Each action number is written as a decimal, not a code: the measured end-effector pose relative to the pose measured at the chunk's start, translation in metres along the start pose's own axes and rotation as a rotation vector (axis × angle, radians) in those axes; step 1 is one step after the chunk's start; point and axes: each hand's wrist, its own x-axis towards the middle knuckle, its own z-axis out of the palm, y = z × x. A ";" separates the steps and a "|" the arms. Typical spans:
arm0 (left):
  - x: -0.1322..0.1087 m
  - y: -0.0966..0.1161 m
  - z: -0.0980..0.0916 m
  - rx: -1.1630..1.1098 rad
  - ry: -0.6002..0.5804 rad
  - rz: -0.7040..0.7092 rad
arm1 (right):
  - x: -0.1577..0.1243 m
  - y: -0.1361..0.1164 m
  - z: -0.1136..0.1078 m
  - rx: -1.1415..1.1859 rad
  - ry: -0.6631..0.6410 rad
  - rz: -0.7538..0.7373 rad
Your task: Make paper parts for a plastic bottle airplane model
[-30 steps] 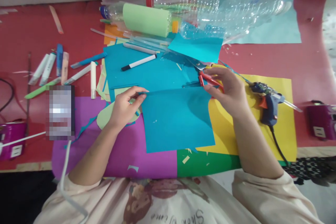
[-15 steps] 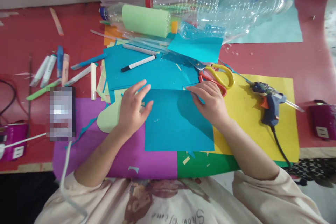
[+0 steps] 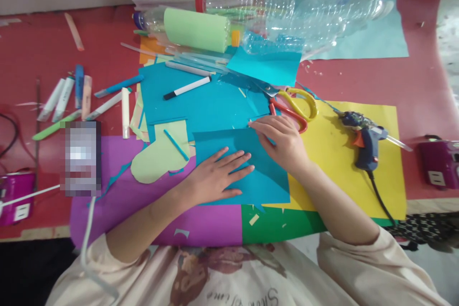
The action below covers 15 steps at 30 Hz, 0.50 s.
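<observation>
A blue paper sheet (image 3: 265,186) lies in front of me, over purple and yellow sheets. My left hand (image 3: 218,177) rests flat on it with the fingers spread. At the sheet's upper right edge is my right hand (image 3: 281,141), its fingers pressed together at the tips; whatever they pinch is too small to name. Left of the blue sheet lies a light green paper cutout (image 3: 148,162) with a thin blue strip (image 3: 175,145) across it. Scissors with yellow and red handles (image 3: 304,105) lie just beyond my right hand.
A glue gun (image 3: 367,148) sits on the yellow sheet (image 3: 333,167) at the right. Plastic bottles (image 3: 287,9) fill the back. Several markers (image 3: 64,100) and a phone (image 3: 82,158) with a cable are at the left. A black-capped marker (image 3: 188,87) lies beyond the sheet.
My left hand has moved right and down from the sheet's upper left edge and now lies flat on the sheet. The green cutout and blue strip are uncovered. My right hand has barely moved.
</observation>
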 end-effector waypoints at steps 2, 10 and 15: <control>0.000 -0.002 0.000 0.009 -0.012 -0.014 | 0.000 -0.003 0.000 0.006 -0.018 -0.021; 0.004 -0.008 -0.003 0.046 -0.086 -0.068 | -0.003 -0.014 0.000 0.011 0.007 -0.102; 0.003 -0.011 -0.003 0.082 0.084 -0.011 | -0.009 -0.015 0.001 0.024 -0.050 -0.101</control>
